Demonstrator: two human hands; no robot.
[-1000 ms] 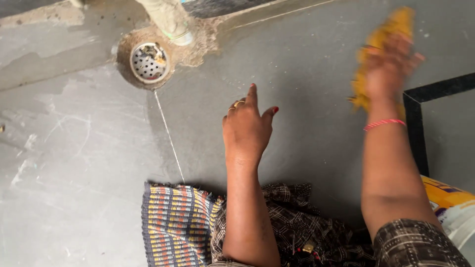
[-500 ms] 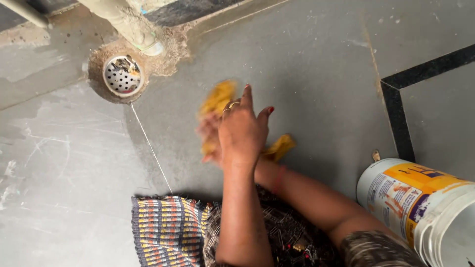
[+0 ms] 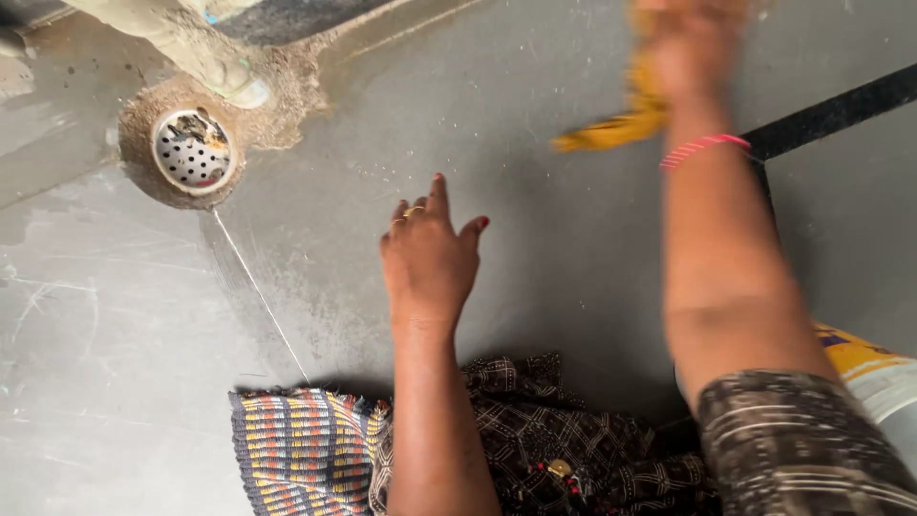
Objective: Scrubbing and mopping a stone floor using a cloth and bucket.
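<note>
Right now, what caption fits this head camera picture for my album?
Left hand flat on the grey floor, right hand on a yellow cloth, near a round drain.

The floor (image 3: pixel 115 382) is smooth grey tile, scuffed with pale scratches at the left. A thin light grout line (image 3: pixel 258 287) runs diagonally from the drain toward the lower centre. The round metal drain cover (image 3: pixel 192 150), perforated and holding some debris, sits in a ring of rough brown cement. A dirty pale pipe (image 3: pixel 181 43) meets the floor just beside it. A black inlaid strip (image 3: pixel 841 110) crosses the tile at the upper right. Lighting is soft and even.
</note>
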